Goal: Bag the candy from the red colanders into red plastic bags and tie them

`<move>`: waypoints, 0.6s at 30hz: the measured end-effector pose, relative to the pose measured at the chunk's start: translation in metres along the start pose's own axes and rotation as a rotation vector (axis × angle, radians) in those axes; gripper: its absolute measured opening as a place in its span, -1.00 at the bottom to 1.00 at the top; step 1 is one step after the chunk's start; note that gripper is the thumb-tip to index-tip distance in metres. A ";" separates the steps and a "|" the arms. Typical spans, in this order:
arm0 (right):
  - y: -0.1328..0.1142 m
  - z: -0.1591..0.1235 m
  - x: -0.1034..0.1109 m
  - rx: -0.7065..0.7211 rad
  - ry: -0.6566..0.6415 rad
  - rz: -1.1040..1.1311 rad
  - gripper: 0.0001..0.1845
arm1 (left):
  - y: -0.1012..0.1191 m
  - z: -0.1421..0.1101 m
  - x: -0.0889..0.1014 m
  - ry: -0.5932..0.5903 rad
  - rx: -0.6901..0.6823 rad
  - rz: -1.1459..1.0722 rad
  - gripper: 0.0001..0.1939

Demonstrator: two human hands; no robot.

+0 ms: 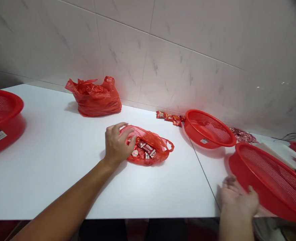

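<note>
My left hand (118, 143) is at the left end of an open red plastic bag (160, 147), its fingers curled round the rim and the thumb over the mouth. Inside the bag lie several small wrapped sweets (148, 149) in red and dark wrappers. My right hand (238, 197), blurred by motion, is palm up with thumb and fingers apart, and nothing shows in it. It is beside the near wall of a large red plastic basket (250, 179); whether it touches the basket I cannot tell.
A second, fuller red bag (99, 103) stands by the tiled wall. Several red packets (169, 117) lie in a row beside a smaller red basket (200, 134). Another red basket (5, 124) is at the left edge. A seam crosses the white table (62, 174) on the right.
</note>
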State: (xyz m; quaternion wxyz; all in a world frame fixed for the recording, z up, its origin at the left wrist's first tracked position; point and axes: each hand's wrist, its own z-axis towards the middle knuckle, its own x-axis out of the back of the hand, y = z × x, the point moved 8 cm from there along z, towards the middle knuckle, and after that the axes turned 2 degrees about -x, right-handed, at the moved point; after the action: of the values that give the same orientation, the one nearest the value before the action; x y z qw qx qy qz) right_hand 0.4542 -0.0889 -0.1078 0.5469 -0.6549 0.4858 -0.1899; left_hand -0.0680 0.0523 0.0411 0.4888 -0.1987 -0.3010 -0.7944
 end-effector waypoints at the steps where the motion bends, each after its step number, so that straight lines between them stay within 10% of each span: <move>1: 0.008 -0.020 -0.022 -0.005 -0.060 0.039 -0.50 | -0.007 0.003 0.001 -0.040 0.062 0.077 -0.52; 4: 0.027 -0.083 -0.117 0.021 -0.453 -0.175 -0.22 | -0.041 0.001 -0.013 -0.385 0.303 0.215 0.12; 7: 0.036 -0.127 -0.209 0.156 -0.777 -0.728 -0.10 | -0.068 -0.010 -0.026 -0.666 0.462 0.195 0.25; 12: 0.013 -0.148 -0.306 0.492 -0.981 -1.616 -0.75 | -0.084 -0.009 -0.028 -0.627 0.476 -0.154 -0.21; 15: -0.030 -0.156 -0.335 0.614 -0.891 -1.570 -0.73 | -0.080 -0.004 -0.027 -0.614 0.475 -0.420 -0.65; 18: -0.071 -0.173 -0.346 0.656 -0.979 -1.163 -0.71 | -0.073 0.002 -0.025 -0.571 0.608 -0.808 -0.63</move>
State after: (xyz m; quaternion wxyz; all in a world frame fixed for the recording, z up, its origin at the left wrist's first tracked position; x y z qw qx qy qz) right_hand 0.1921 0.1055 0.1114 0.6742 -0.6175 -0.3037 -0.2681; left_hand -0.1227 0.0950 0.0069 0.0814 -0.1252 -0.6876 -0.7106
